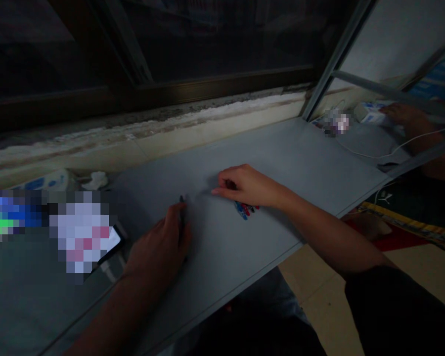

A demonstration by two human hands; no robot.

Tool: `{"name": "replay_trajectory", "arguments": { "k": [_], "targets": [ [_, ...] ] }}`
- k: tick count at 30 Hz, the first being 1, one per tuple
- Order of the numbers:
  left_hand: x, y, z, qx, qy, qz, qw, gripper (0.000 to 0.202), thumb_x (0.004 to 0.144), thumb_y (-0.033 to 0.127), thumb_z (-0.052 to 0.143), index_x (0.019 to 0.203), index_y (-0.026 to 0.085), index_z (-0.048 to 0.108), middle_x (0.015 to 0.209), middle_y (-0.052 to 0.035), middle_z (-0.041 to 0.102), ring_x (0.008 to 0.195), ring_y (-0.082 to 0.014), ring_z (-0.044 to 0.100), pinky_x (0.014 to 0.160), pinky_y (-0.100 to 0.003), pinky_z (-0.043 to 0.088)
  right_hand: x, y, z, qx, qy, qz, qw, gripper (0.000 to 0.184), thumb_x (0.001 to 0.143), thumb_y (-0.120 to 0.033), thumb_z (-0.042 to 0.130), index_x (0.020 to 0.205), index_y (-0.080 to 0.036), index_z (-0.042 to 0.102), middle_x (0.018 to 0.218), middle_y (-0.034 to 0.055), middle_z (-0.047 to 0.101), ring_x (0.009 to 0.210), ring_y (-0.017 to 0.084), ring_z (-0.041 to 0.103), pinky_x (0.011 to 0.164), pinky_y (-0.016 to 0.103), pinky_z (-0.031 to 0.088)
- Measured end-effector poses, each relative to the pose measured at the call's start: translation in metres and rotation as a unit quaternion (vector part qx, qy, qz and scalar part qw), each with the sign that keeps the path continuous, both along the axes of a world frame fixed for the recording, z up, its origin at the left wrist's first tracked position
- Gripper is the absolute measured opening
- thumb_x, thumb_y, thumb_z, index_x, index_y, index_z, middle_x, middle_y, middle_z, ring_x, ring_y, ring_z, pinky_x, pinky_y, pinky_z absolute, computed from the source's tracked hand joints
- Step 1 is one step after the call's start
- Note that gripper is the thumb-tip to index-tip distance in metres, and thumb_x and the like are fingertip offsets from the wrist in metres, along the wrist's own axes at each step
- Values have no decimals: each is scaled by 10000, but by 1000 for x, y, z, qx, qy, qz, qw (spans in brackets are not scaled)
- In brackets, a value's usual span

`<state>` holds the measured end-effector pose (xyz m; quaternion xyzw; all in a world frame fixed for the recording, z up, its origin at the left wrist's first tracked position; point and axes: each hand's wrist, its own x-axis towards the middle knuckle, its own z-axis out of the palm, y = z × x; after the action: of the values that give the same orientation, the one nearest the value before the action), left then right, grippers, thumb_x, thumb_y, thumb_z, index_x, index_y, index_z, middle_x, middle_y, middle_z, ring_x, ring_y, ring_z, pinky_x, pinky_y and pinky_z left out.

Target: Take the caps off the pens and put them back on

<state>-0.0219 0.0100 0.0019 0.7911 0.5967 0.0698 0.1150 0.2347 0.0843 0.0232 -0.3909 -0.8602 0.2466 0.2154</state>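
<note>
My left hand [163, 242] rests on the grey table [282, 158] with its fingers closed round a thin dark tool [182, 217] that points away from me. My right hand [244, 185] lies a little further back and to the right, fingers curled in a pinch on a small dark thing I cannot make out. Small blue and red pieces [245, 209] lie on the table just under the right wrist. The scene is dim.
A phone [111, 242] with a lit screen and a cable lies left of my left hand. A packet and crumpled tissue [96, 179] sit by the window sill. Behind a partition at right, another person's hand [404, 114] touches a box, with a white cable nearby.
</note>
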Motion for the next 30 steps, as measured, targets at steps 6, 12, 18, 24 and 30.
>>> {"name": "replay_trajectory", "arguments": {
  "k": [6,12,18,24,30],
  "targets": [
    [0,-10,-13,142,-209,-156,955,257,1030,275,539,1265,206,461,958,-22,685,780,-165,742,701,-272,599,-13,-22,6,-115,66,137,982,568,982,-578,596,605,-170,479,539,-66,367,537,69,368,578,248,249],
    [3,-21,-21,181,-225,-243,926,249,1034,197,510,1277,179,455,1055,-73,664,862,-176,735,733,-283,612,-21,-32,2,-229,139,192,944,444,979,-518,641,768,-130,691,630,-30,558,620,86,494,611,223,364],
    [7,-12,-5,133,-230,-205,942,260,1029,350,560,1234,200,510,948,-28,699,773,-177,720,700,-277,593,-24,-31,1,-223,219,55,948,585,998,-611,569,626,-160,576,518,-70,392,519,66,376,524,226,289],
    [8,-11,3,14,-231,-146,962,303,1079,394,412,1018,211,645,824,-2,732,653,-149,688,632,-242,520,-18,-27,5,-230,270,51,934,632,968,-639,595,557,-193,420,480,-94,293,456,47,266,471,255,199],
    [12,-19,16,-99,-271,-138,948,399,1090,457,348,925,217,621,676,44,592,550,-131,553,553,-235,445,-9,-25,10,-235,285,130,920,607,962,-591,639,568,-191,409,488,-92,326,467,39,275,467,239,200]
  ]
}}
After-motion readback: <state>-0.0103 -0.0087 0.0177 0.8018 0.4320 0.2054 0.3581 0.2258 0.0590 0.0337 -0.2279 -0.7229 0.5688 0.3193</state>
